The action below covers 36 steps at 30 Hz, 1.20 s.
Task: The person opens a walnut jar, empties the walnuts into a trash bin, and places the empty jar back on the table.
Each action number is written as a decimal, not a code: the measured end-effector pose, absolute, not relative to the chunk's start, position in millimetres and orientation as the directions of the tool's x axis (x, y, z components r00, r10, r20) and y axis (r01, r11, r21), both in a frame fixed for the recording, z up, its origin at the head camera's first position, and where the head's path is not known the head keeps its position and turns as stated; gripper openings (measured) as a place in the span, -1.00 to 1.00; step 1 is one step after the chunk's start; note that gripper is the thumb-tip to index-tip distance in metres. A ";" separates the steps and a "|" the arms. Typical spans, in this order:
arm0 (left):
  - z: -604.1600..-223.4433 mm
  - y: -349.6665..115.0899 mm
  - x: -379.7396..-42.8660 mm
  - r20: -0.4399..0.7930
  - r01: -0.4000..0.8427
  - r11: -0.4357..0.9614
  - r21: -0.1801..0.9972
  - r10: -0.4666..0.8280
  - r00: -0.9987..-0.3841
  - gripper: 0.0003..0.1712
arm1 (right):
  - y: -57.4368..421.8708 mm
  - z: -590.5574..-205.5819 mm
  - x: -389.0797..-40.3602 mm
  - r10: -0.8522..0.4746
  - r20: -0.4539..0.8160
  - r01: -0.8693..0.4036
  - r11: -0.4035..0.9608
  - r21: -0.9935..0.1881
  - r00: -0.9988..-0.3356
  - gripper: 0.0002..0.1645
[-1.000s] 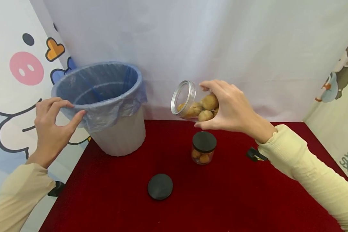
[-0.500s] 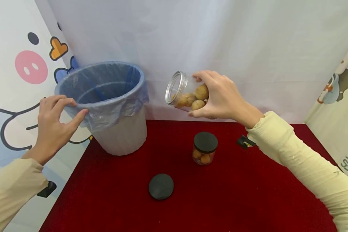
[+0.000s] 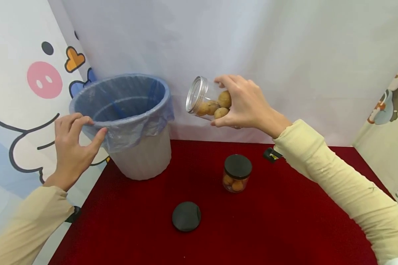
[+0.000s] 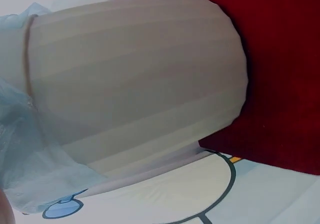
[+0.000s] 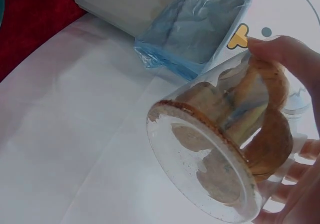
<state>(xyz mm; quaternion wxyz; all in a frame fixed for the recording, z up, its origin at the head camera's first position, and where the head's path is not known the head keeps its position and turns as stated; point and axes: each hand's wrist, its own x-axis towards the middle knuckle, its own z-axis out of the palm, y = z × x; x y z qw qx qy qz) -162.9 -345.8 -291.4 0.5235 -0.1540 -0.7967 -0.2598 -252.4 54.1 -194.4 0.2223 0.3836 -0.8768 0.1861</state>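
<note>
My right hand (image 3: 247, 105) grips a clear plastic jar (image 3: 209, 92) with a silver rim, holding it in the air right of the bin. The jar is tilted, its uncovered mouth towards the bin. Several round golden-brown pieces (image 3: 208, 107) lie inside; in the right wrist view they show through the jar's side and base (image 5: 200, 164). My left hand (image 3: 74, 143) pinches the near left rim of a white trash can (image 3: 142, 154), fingers over the edge and thumb outside. A blue plastic liner (image 3: 129, 134) folds over that rim. The left wrist view shows the can's ribbed side (image 4: 140, 79).
A second jar (image 3: 237, 180) with a black lid (image 3: 238, 166) stands on the red cloth (image 3: 252, 232), round pieces inside. A loose black lid (image 3: 186, 216) lies flat nearer me. White curtain (image 3: 302, 66) hangs behind, and a cartoon-printed wall panel (image 3: 13, 92) stands at the left.
My right hand has carried the jar left and up, nearer the trash can. The round pieces stay inside. My left hand keeps its place on the rim.
</note>
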 end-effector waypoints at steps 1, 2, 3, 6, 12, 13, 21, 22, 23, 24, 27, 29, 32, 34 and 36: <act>-291.6 -344.0 -163.5 0.920 0.524 0.814 0.252 -0.033 -0.391 -0.31 | 53.3 -193.8 -252.8 -0.589 0.532 -0.753 0.640 -0.152 -0.608 0.09; -291.6 -342.4 -163.8 0.924 0.530 0.810 0.252 -0.039 -0.380 -0.31 | 52.3 -193.1 -253.3 -0.589 0.531 -0.751 0.644 -0.148 -0.609 0.09; -291.1 -341.0 -163.9 0.928 0.536 0.806 0.252 -0.043 -0.371 -0.31 | 50.9 -192.1 -253.6 -0.589 0.531 -0.750 0.646 -0.144 -0.609 0.09; -289.6 -337.6 -162.8 0.932 0.544 0.800 0.254 -0.053 -0.358 -0.31 | 45.7 -188.3 -255.5 -0.593 0.524 -0.747 0.651 -0.135 -0.611 0.10; -287.9 -331.7 -160.8 0.939 0.557 0.787 0.264 -0.078 -0.336 -0.33 | 33.8 -180.9 -262.4 -0.609 0.504 -0.750 0.649 -0.128 -0.613 0.10; -288.0 -331.3 -161.4 0.940 0.559 0.786 0.264 -0.080 -0.331 -0.34 | 32.2 -179.9 -263.4 -0.609 0.500 -0.748 0.652 -0.127 -0.616 0.11; -293.7 -338.8 -166.7 0.939 0.544 0.796 0.266 -0.085 -0.334 -0.33 | 15.9 -174.0 -267.2 -0.636 0.473 -0.752 0.652 -0.093 -0.610 0.11; -294.2 -339.1 -166.9 0.939 0.543 0.797 0.266 -0.086 -0.334 -0.33 | 13.9 -173.5 -267.2 -0.641 0.473 -0.755 0.650 -0.085 -0.605 0.11; -294.6 -339.2 -166.9 0.939 0.542 0.797 0.266 -0.086 -0.334 -0.33 | 11.9 -173.0 -267.4 -0.645 0.473 -0.757 0.649 -0.076 -0.600 0.11; -294.8 -339.1 -166.9 0.939 0.541 0.798 0.266 -0.087 -0.332 -0.33 | 9.9 -172.3 -267.3 -0.649 0.472 -0.758 0.649 -0.066 -0.597 0.11; -294.7 -338.3 -166.9 0.942 0.544 0.796 0.263 -0.092 -0.321 -0.34 | 4.2 -169.9 -267.1 -0.659 0.469 -0.761 0.647 -0.046 -0.589 0.12; -295.0 -338.4 -167.1 0.942 0.543 0.797 0.265 -0.094 -0.323 -0.34 | 0.6 -169.0 -267.6 -0.664 0.468 -0.763 0.645 -0.036 -0.583 0.13; -295.9 -339.3 -167.8 0.941 0.542 0.796 0.268 -0.095 -0.324 -0.34 | -4.4 -168.3 -268.6 -0.672 0.468 -0.766 0.642 -0.018 -0.574 0.13; -296.8 -340.0 -168.5 0.941 0.543 0.796 0.268 -0.096 -0.324 -0.34 | -8.7 -168.1 -269.5 -0.680 0.467 -0.768 0.641 0.003 -0.566 0.12; -297.7 -341.3 -169.3 0.942 0.545 0.795 0.267 -0.097 -0.321 -0.34 | -14.2 -167.6 -270.5 -0.687 0.468 -0.770 0.637 0.022 -0.556 0.11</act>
